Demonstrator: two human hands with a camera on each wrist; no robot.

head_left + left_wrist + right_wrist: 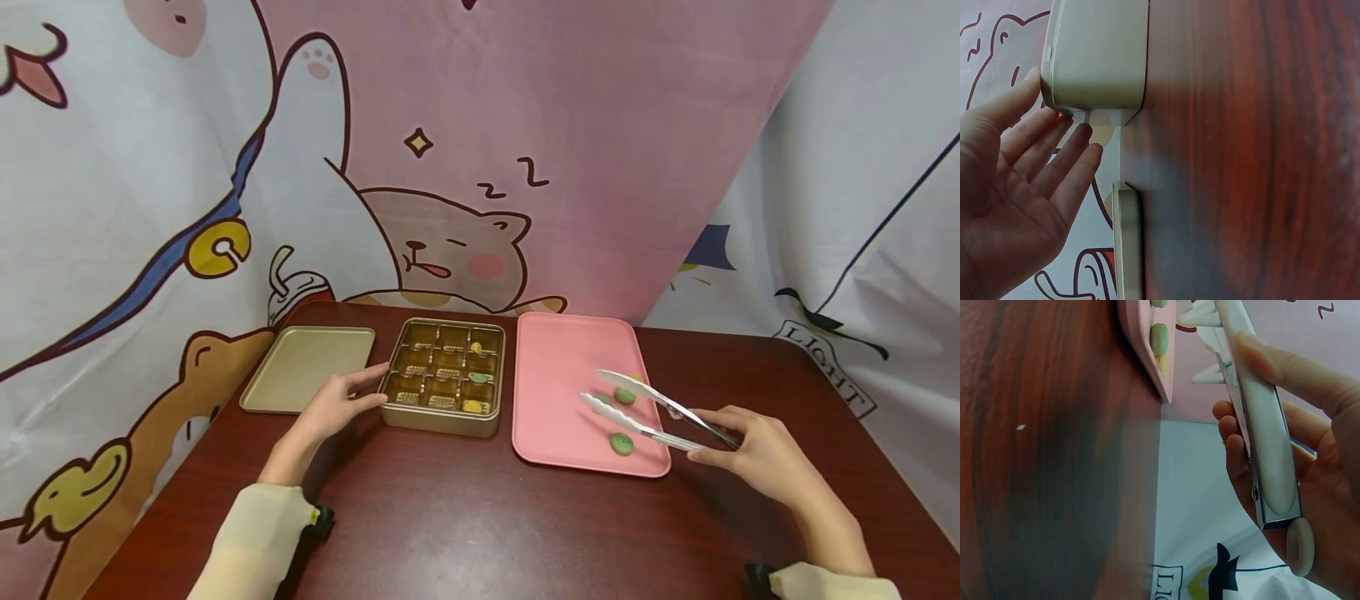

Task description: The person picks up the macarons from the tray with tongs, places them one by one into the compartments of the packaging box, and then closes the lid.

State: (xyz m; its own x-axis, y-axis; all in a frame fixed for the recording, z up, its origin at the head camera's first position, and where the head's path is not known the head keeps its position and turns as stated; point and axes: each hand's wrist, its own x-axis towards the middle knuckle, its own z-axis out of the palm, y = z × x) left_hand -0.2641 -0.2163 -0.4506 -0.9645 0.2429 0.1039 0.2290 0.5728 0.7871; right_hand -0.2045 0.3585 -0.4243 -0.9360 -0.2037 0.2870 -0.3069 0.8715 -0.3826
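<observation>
My right hand [765, 454] grips metal tongs [622, 420], their arms spread and nothing between their pale tips. They hang over the pink tray [551, 417], which holds a green button-like disc [622, 443], another green disc [625, 396], and green and yellow pieces partly hidden by the tongs. My left hand [333, 408] touches the left side of a square tin [438, 420] with thumb and fingertips, its fingers nearly straight in the left wrist view. Inside the tin's gold divided insert, the right column holds a yellow piece [476, 347], a green piece [477, 377] and another yellow piece [472, 406].
A flat gold lid [315, 362] lies left of the tin, partly behind my left hand. Everything rests on a dark reddish wooden table [465, 517]. A printed cartoon cloth [600, 150] hangs behind and at both sides.
</observation>
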